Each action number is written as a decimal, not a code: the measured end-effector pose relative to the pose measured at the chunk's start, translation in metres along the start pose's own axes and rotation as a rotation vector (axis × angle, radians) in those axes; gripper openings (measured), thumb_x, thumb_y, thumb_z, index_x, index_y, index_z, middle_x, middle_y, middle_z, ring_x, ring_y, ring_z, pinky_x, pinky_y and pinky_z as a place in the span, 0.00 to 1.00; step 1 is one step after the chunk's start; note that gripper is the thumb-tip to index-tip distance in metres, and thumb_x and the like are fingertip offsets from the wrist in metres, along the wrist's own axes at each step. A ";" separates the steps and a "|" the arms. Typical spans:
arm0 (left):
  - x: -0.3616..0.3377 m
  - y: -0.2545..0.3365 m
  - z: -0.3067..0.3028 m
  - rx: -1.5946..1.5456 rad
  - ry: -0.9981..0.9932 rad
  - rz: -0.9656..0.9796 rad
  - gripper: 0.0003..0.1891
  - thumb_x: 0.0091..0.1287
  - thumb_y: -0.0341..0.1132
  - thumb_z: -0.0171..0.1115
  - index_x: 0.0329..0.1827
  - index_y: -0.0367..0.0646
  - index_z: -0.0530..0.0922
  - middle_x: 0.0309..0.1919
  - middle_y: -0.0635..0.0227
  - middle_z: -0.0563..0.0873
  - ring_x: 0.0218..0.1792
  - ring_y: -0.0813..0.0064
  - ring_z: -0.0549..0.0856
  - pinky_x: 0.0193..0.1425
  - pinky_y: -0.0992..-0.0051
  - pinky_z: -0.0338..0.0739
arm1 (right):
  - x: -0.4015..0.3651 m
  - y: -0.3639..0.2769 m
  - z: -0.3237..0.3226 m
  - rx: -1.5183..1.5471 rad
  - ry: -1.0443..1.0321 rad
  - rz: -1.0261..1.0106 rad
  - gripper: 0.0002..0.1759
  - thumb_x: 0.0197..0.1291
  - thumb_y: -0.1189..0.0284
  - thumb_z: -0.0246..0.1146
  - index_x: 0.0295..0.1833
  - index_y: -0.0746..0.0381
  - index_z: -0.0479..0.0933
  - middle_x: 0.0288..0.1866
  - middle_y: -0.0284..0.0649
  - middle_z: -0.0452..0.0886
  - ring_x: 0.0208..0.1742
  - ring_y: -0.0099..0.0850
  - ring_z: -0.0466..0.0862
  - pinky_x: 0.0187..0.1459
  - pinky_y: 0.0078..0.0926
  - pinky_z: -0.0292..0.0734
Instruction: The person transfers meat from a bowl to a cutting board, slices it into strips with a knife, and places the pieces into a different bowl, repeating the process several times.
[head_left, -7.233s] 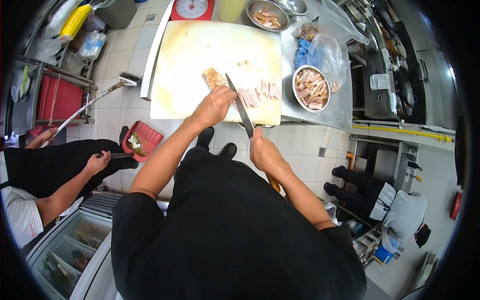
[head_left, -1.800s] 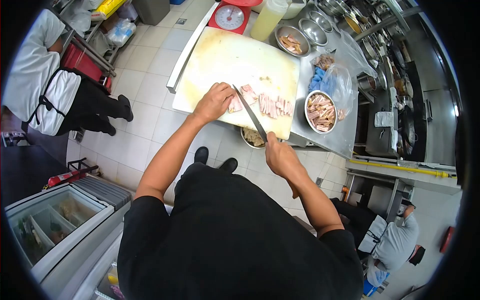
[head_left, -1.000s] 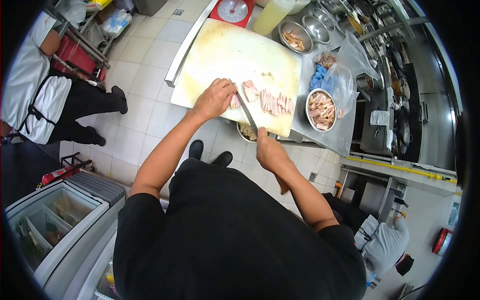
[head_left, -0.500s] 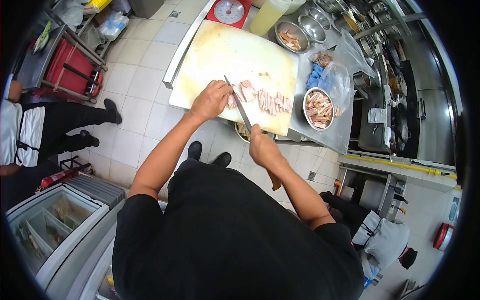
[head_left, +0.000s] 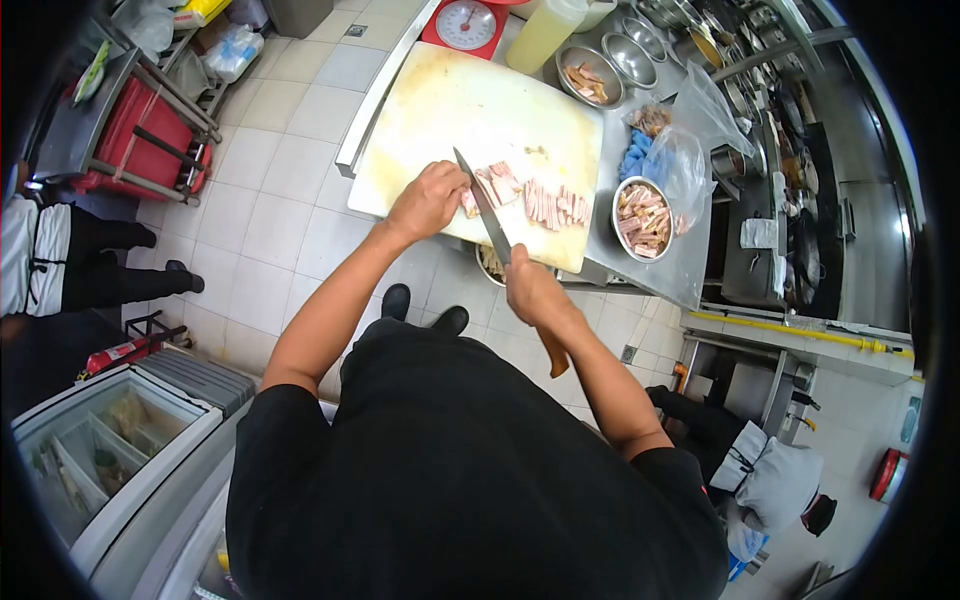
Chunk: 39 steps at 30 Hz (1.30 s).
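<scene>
My right hand is wrapped round the handle of a long knife, whose blade points away to the upper left. Curled fingers of my left hand press on a small piece of bacon, mostly hidden, close to the blade's left side. A few cut strips lie just right of the blade. Farther right on the white cutting board are more pink bacon strips, lined up in rows. Beyond the board's right edge, a white bowl is full of cut bacon.
A red scale, a bottle of yellowish liquid and metal bowls stand behind the board. A plastic bag and blue crumpled item lie right. One co-worker stands left, another lower right. An open-topped freezer is lower left.
The view has shifted slightly, moving the board a little right in frame. The strips beside the blade look more spread out. The left co-worker's foot has moved back to the left.
</scene>
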<state>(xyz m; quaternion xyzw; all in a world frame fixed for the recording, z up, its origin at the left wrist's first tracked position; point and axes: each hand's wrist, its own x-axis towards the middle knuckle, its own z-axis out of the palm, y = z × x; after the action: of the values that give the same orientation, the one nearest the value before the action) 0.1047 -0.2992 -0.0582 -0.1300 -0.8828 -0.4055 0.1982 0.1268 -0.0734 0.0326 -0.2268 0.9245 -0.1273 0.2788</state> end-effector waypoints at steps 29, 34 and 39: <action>-0.003 -0.003 -0.002 -0.024 0.028 0.022 0.07 0.64 0.20 0.60 0.44 0.36 0.79 0.40 0.57 0.80 0.46 0.54 0.80 0.51 0.61 0.76 | -0.001 -0.005 -0.005 0.058 -0.026 0.008 0.10 0.70 0.76 0.48 0.49 0.74 0.64 0.33 0.73 0.80 0.38 0.67 0.84 0.45 0.60 0.76; -0.002 0.000 -0.002 -0.034 0.050 0.014 0.07 0.64 0.20 0.60 0.43 0.37 0.79 0.40 0.57 0.79 0.46 0.53 0.79 0.52 0.61 0.76 | -0.019 -0.008 -0.034 0.004 -0.058 -0.021 0.12 0.72 0.74 0.48 0.48 0.75 0.65 0.36 0.75 0.80 0.39 0.68 0.83 0.45 0.60 0.76; -0.003 -0.001 -0.004 -0.025 0.023 0.001 0.07 0.64 0.20 0.60 0.43 0.37 0.79 0.40 0.56 0.80 0.46 0.54 0.79 0.53 0.62 0.76 | -0.011 -0.002 -0.015 0.001 -0.122 0.008 0.10 0.70 0.77 0.46 0.49 0.76 0.65 0.35 0.75 0.80 0.39 0.68 0.83 0.44 0.58 0.77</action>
<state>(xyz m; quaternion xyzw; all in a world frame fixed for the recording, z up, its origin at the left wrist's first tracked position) 0.1077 -0.3028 -0.0580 -0.1282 -0.8753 -0.4177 0.2069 0.1271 -0.0683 0.0511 -0.2303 0.9066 -0.1126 0.3353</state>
